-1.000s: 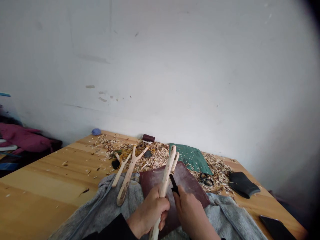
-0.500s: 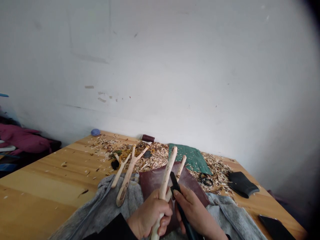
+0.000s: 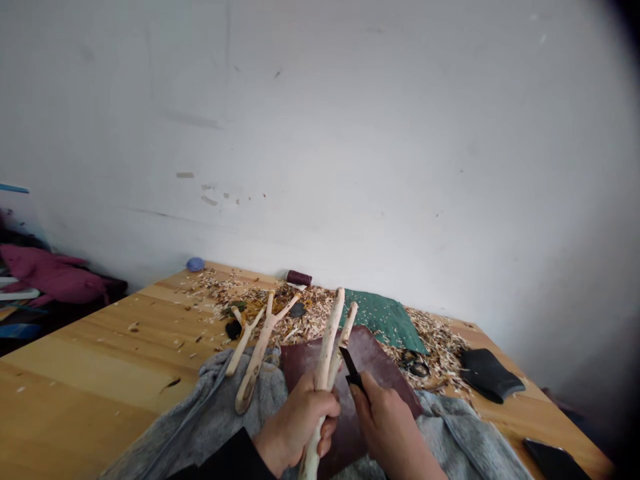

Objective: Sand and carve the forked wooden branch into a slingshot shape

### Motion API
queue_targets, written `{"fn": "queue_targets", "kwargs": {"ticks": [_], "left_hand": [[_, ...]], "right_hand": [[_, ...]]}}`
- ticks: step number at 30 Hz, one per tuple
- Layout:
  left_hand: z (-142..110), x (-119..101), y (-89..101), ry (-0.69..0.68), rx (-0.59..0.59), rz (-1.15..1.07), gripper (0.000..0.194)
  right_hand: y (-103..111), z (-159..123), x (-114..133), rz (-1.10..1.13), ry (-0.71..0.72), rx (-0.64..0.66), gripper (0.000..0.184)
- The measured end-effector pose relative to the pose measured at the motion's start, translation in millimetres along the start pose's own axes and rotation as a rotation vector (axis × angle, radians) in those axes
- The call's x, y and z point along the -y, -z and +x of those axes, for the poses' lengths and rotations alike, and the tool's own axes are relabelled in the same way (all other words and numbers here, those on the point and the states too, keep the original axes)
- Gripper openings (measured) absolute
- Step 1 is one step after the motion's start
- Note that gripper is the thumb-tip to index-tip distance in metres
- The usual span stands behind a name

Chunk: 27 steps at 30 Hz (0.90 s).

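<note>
My left hand [image 3: 305, 420] is wrapped round a peeled, forked wooden stick [image 3: 329, 343] and holds it upright, tilted slightly to the right at the top. In my right hand [image 3: 387, 417] is a knife [image 3: 351, 365] with a dark blade. Its blade lies beside the right prong of the fork; whether it touches the wood I cannot tell. Under both hands spreads a dark red sheet [image 3: 370, 350] on a grey fleecy cloth [image 3: 453, 427]. Two more peeled forked sticks, a larger one [image 3: 260, 347] and a smaller one [image 3: 241, 350], lie to the left.
Wood shavings [image 3: 320, 307] are heaped along the back of the wooden table [image 3: 100, 373]. Among them lie a green cloth [image 3: 383, 320], black scissors [image 3: 416, 365] and a dark red spool [image 3: 299, 277]. A black curved piece [image 3: 490, 375] and a phone [image 3: 555, 457] are at the right.
My right hand brought the knife down close to the fork's base, then moved it back up along the right prong. The stick has turned a little in my left hand.
</note>
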<state>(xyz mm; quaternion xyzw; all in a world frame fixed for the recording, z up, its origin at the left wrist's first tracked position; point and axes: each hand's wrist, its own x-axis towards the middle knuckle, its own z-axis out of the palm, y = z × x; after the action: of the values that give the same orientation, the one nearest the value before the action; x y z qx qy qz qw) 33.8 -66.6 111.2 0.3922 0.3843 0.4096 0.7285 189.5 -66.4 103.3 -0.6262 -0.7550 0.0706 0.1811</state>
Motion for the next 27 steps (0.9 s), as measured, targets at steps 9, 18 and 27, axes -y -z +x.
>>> {"fn": "queue_targets", "kwargs": {"ticks": [9, 18, 27], "left_hand": [[2, 5, -0.1, -0.047, 0.018, 0.093, 0.026], [-1, 4, -2.7, -0.058, -0.013, 0.231, 0.026], [-1, 3, -2.3, -0.014, 0.11, 0.177, 0.019]], "right_hand": [[1, -1, 3, -0.136, 0.001, 0.011, 0.025], [-3, -3, 10, -0.041, -0.078, 0.028, 0.021], [9, -1, 5, 0.809, -0.074, 0.319, 0.039]]}}
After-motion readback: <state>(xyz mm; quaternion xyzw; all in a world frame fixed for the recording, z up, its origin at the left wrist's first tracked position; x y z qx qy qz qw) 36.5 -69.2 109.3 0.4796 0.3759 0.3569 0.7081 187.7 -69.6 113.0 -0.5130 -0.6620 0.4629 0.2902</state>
